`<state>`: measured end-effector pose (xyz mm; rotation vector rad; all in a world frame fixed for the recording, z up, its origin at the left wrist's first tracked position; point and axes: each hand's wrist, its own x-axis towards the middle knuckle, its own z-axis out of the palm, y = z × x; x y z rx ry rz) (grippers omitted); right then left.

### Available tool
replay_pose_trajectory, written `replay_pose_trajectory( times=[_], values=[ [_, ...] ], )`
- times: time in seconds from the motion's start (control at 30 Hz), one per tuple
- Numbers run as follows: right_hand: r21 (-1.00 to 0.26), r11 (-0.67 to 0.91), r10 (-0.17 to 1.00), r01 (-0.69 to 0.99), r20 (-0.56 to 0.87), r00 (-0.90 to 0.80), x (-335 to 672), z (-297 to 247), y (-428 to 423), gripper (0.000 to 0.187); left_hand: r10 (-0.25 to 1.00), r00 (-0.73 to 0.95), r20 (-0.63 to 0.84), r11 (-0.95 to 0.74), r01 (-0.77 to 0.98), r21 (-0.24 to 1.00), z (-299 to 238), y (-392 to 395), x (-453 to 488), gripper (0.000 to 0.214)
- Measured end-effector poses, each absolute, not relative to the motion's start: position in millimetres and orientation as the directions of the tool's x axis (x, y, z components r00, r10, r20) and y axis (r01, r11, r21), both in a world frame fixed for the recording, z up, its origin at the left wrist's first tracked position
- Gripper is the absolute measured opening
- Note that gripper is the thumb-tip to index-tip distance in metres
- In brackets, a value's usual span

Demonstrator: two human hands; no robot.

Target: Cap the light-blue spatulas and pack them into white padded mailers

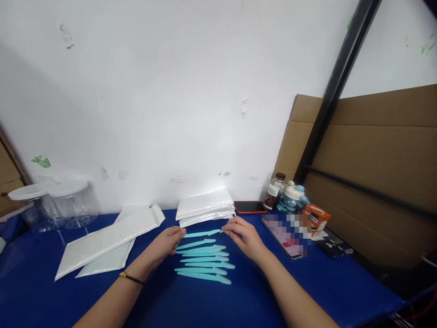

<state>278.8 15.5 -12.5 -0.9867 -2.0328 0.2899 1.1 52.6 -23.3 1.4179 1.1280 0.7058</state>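
Between my two hands, a turquoise eyebrow razor (201, 233) is held just above the blue table. My left hand (170, 243) pinches the handle end. At the blade end, the thumb and fingers of my right hand (243, 235) are pinched together around a small pale piece; whether it is part of the razor I cannot make out. Several more turquoise eyebrow razors (205, 258) lie below in a loose column, their handles pointing left. My left hand partly covers the handles of the upper ones.
White padded envelopes (205, 203) are stacked by the wall, and more envelopes (109, 237) lie at left. Clear jars (77, 207) stand far left. To the right are an orange-edged phone (251, 207), another phone (283, 239), a brown-capped bottle (274, 191), a blue-white bottle (291, 199) and an orange box (317, 217).
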Motion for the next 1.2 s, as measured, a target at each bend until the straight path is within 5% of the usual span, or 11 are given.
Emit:
replay_pose_trajectory(
  times=[0.37,0.57,0.7,0.83,1.0,1.2],
  values=[
    [-0.226,0.737,0.575,0.637,0.705,-0.415,278,-16,16,0.023,0.868,0.389,-0.309,0.257,0.181,0.949,-9,45,4,0.050],
    [-0.171,0.803,0.508,0.571,0.697,-0.506,264,-17,10,0.023,0.827,0.437,-0.353,0.287,0.213,0.934,-12,43,5,0.050],
    [-0.194,0.787,0.561,0.585,0.618,-0.551,259,-18,8,0.021,0.923,0.365,-0.126,-0.041,0.418,0.908,-17,45,8,0.044],
    [-0.281,0.724,0.668,0.630,0.516,-0.537,265,-20,12,0.020,0.904,0.380,0.194,-0.413,0.665,0.622,-22,39,17,0.049],
    [-0.340,0.704,0.706,0.623,0.422,-0.568,274,-22,16,0.017,0.843,0.537,0.027,-0.496,0.756,0.427,-28,25,30,0.111],
    [-0.496,0.620,0.781,0.607,0.462,-0.420,285,-14,16,0.018,0.823,0.568,0.023,-0.548,0.782,0.298,-17,14,44,0.069]
  ],
)
